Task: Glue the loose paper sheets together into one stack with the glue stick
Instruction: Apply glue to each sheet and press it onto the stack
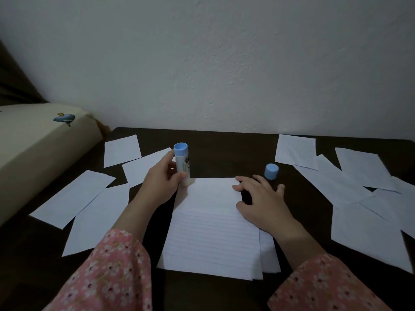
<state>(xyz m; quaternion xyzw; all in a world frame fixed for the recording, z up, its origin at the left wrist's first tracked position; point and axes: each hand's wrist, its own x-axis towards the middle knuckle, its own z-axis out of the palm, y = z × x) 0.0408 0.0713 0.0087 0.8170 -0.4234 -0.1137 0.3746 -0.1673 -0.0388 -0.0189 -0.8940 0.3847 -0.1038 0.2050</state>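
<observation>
A stack of lined white sheets (211, 234) lies in the middle of the dark table (224, 149), with lower sheets peeking out at its right edge. My left hand (160, 185) grips a white glue stick (182, 162) with a blue twist base pointing up; its lower end is near the stack's far left corner. My right hand (260, 198) rests with spread fingers on the stack's far right corner. The blue cap (271, 171) stands on the table just beyond that hand.
Loose white sheets lie scattered on the left (89, 205) and overlapping on the right (359, 187). A cream mattress (33, 144) with a printed figure borders the table's left side. A pale wall (224, 63) stands right behind the table.
</observation>
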